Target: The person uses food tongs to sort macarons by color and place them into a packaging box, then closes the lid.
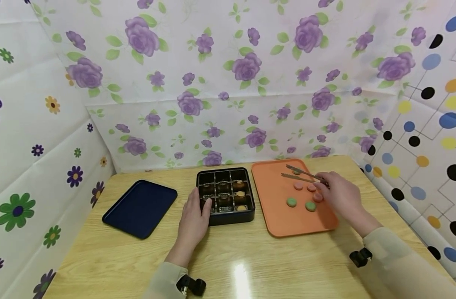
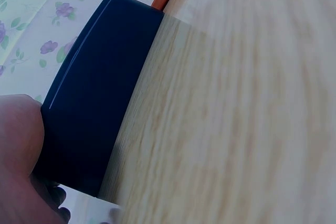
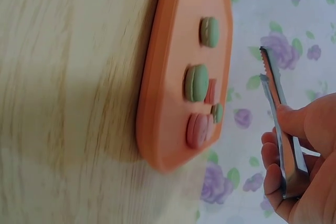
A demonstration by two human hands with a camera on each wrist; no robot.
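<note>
My left hand (image 1: 194, 220) holds the near left corner of a black divided box (image 1: 231, 219), thumb over the near rim and fingers along its left side. In the left wrist view the box's dark side wall (image 2: 105, 87) stands on the table. Yellowish-brown macarons (image 1: 240, 194) sit in the box's right column. My right hand (image 1: 340, 195) grips metal tongs (image 3: 286, 145), their toothed tips apart above the far part of an orange tray (image 1: 284, 222). Green macarons (image 1: 310, 206) and pink macarons (image 1: 298, 186) lie on that tray; one green macaron is partly hidden behind the tongs.
A dark blue tray (image 1: 140, 207) lies on the wooden table (image 1: 220, 257) left of the box. The orange tray stands close to the box's right side. Flowered cloth (image 1: 228, 83) hangs behind the table, with patterned sheets at both sides.
</note>
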